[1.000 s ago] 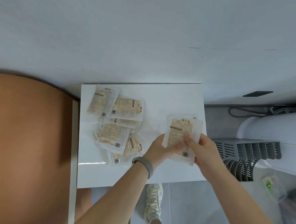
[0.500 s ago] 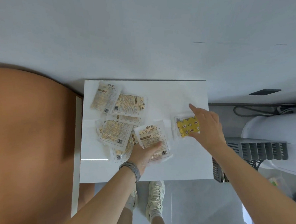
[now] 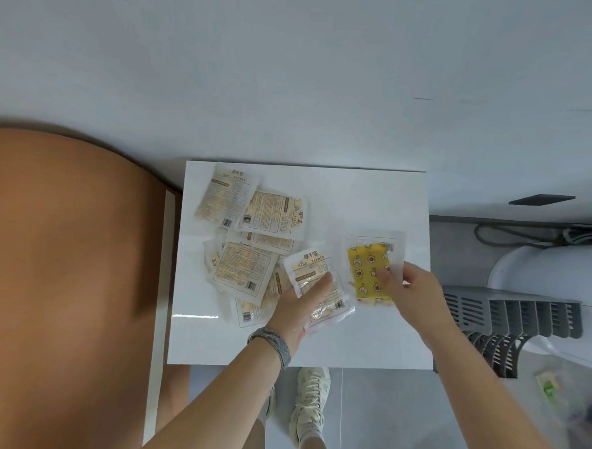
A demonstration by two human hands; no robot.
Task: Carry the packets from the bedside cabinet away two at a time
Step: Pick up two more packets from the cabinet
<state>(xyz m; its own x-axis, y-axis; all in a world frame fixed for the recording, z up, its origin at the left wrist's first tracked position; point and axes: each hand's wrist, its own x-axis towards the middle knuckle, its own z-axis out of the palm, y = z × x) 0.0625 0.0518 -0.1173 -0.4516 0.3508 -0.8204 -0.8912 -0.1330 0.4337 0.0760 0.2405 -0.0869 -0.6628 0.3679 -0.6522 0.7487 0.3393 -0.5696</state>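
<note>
Several clear packets with beige labels (image 3: 249, 235) lie in a loose pile on the left half of the white bedside cabinet top (image 3: 357, 200). My left hand (image 3: 300, 307) holds one beige hand-warmer packet (image 3: 314, 270) at the pile's right edge, thumb on top of it. To its right lies a packet showing a yellow patterned face (image 3: 367, 269). My right hand (image 3: 411, 292) pinches that yellow packet at its right edge, fingertips on its surface.
A brown headboard or bed end (image 3: 62, 280) fills the left. A grey slatted rack (image 3: 509, 311) and a white rounded appliance (image 3: 552, 272) stand right of the cabinet. The wall is directly behind. My feet in pale shoes (image 3: 309, 403) stand on grey floor tiles.
Both hands held one packet together a second ago. They have split: my left hand moved left with a beige packet, my right hand took the yellow-faced packet and drew it slightly nearer.
</note>
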